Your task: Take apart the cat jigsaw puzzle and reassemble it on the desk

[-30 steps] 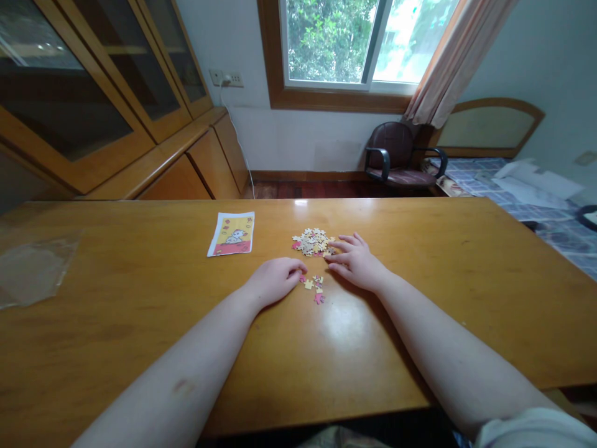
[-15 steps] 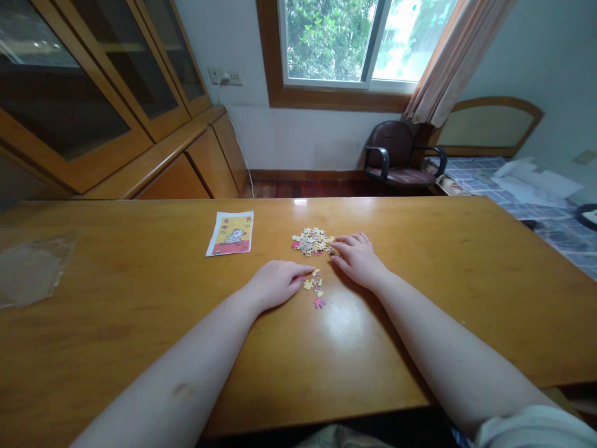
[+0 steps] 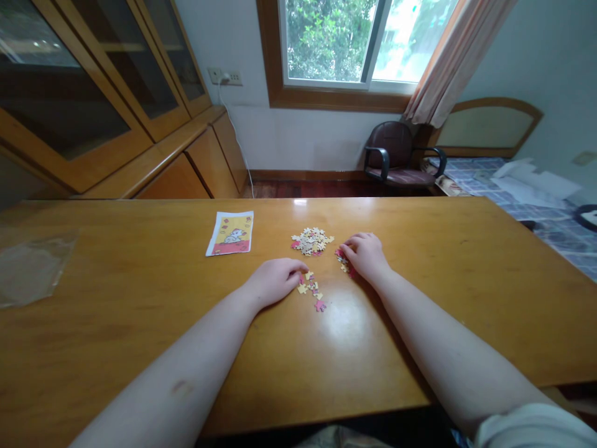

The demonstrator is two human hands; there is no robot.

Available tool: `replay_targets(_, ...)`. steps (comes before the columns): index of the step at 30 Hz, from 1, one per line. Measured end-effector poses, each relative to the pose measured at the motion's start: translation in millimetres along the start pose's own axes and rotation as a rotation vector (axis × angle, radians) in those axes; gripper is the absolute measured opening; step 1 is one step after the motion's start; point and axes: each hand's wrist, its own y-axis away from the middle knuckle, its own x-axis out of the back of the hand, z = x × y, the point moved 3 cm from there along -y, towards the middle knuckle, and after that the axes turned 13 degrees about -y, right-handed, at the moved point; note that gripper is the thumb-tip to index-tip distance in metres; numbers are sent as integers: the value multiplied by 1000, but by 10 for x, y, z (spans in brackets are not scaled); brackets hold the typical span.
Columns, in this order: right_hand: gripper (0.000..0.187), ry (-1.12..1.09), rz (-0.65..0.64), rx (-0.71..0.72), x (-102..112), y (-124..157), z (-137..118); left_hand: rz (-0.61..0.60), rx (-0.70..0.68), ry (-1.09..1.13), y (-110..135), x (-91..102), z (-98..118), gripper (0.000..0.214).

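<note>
Head view: thin cream-and-pink cardboard jigsaw pieces (image 3: 311, 241) sit in a loose heap on the honey-coloured wooden bench (image 3: 140, 348), with a scattered trail (image 3: 311, 289) at the left hand's (image 3: 273, 281) three o'clock and a small cluster (image 3: 342, 260) at the right hand's (image 3: 366, 255) nine o'clock. They should handle as light, stiff and easily nudged; pinch them by their edges. The left grip lies slack and open, holding nothing visible; the right grip cups the cluster, though any hold cannot be told.
</note>
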Motion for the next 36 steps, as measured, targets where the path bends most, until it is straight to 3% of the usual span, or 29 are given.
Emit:
replay_targets(3, 32, 69, 34, 16, 8, 11, -8, 6, 17, 0, -1, -1, -7, 36)
replay_targets(6, 43, 125, -71, 82, -38, 56, -82, 7, 20, 2, -1, 0, -10, 35)
replay_targets(13, 28, 28, -133, 156, 24, 111, -232, 18, 31, 20, 1, -13, -35, 35)
replay_targets(19, 25, -111, -365, 390, -34, 200, -376, 16, 20, 8, -3, -20, -32, 35)
replay_targets(23, 50, 30, -273, 255, -59, 181, -320, 8, 11, 0, 2, -9, -22, 35)
replay_targets(29, 37, 73, -259, 186, -54, 149, -279, 9, 10, 1, 3, -5, -21, 36)
replay_targets(34, 51, 73, -265, 230, -76, 168, -288, 14, 10, -8, 0, -11, -27, 36)
replay_targets(36, 45, 64, -267, 227, -77, 169, -283, 14, 12, -5, 1, -10, -27, 35)
